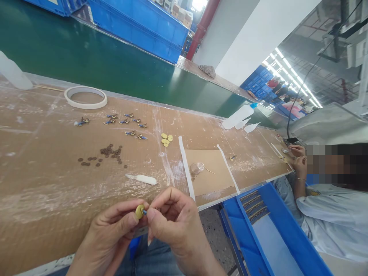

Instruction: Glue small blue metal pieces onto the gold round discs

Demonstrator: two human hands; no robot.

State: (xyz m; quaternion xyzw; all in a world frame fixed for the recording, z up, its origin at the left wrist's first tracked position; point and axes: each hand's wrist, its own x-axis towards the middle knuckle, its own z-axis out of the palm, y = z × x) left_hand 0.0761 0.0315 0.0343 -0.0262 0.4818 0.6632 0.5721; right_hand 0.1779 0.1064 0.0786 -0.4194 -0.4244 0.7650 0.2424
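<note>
My left hand (pixel 110 234) pinches a small yellow disc (pixel 139 211) between thumb and forefinger at the near edge of the brown worktable (pixel 43 184). My right hand (pixel 175 222) is closed in a pinch right beside it, its fingertips on a tiny blue-tipped part (pixel 144 211) touching the disc. On the table lie a pile of small dark washers (pixel 109 152), several yellow discs (pixel 166 140), several assembled blue-and-brass pieces (pixel 126 122) and a small white tube (pixel 143 179).
A roll of white tape (pixel 85 97) lies at the back left. White squeeze bottles (pixel 238 115) stand further right, beside a green conveyor belt (pixel 115 65). A blue bin (pixel 270 226) with rows of parts sits right of my knees. Another person (pixel 327 191) works at the right.
</note>
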